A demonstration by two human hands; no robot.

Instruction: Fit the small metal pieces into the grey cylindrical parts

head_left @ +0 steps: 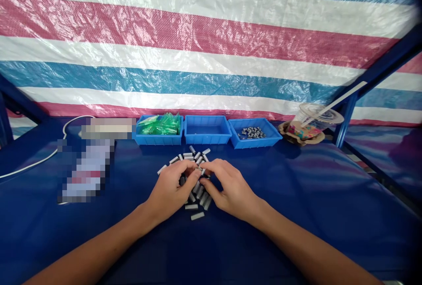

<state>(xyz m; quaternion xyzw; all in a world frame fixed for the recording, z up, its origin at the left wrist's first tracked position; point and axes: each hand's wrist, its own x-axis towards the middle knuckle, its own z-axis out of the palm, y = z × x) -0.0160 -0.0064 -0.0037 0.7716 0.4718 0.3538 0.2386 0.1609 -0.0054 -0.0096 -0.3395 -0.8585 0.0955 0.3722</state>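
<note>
Several short silver metal rods point(203, 197), shaped like spacers, lie in a loose pile on the dark blue tabletop point(211, 250). Above this pile my left hand point(171, 184) is closed, thumb and fingers pinching a small metal piece point(200, 171), seemingly one of the rods. From the other side my right hand point(231, 184) meets it, its thumb and index finger curled in a pinch at the same piece. Fingertips hide most of what is held, and I cannot tell whether a second tiny part is there. One loose rod point(197, 216) lies nearest to me.
Behind the pile stand a blue bin with green plastic packets point(161, 125), a middle blue bin point(207, 138), and a blue bin point(257, 141) of small metal parts. A plastic cup point(310, 122) with a straw is at right. A blurred phone-like object point(87, 171) and white cable point(42, 161) lie left.
</note>
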